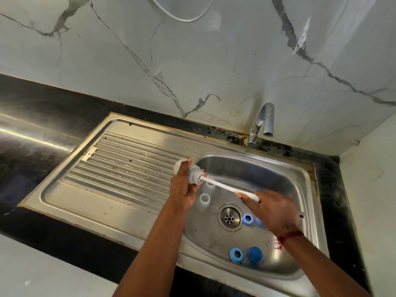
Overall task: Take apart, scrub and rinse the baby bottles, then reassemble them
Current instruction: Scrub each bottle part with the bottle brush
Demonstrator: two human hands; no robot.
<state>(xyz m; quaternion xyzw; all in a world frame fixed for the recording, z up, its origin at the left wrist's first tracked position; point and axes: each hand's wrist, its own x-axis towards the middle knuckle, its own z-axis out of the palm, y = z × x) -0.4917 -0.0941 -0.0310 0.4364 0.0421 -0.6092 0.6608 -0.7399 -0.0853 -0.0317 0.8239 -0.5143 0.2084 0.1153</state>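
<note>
The step in hand is the scrubbing, as I judge it: the parts lie separated and a brush goes into one bottle. The left hand [183,191] holds a clear baby bottle [194,176] on its side above the rim of the sink [278,166], at about 10 o'clock of the basin, with the mouth turned toward 4 o'clock. Its grip is clamped around the bottle body, with the fingers curled over it. The right hand [275,212] has its grip closed on the outer end of the white brush handle [222,187]. The brush head sits inside the bottle neck, and the bristles are hard to see.

In the basin at least two more clear bottles [205,201] stand upright at about 10 o'clock of the drain [230,217]. Some blue rings [248,219] and a blue cap [254,254] lie between 3 and 5 o'clock of it. The tap [262,123], at 12 o'clock, gives no water.

The next move probably asks to push and turn the brush down to the bottom with the left grip firm, because wet plastic may slip. After that comes rinsing under the tap.
</note>
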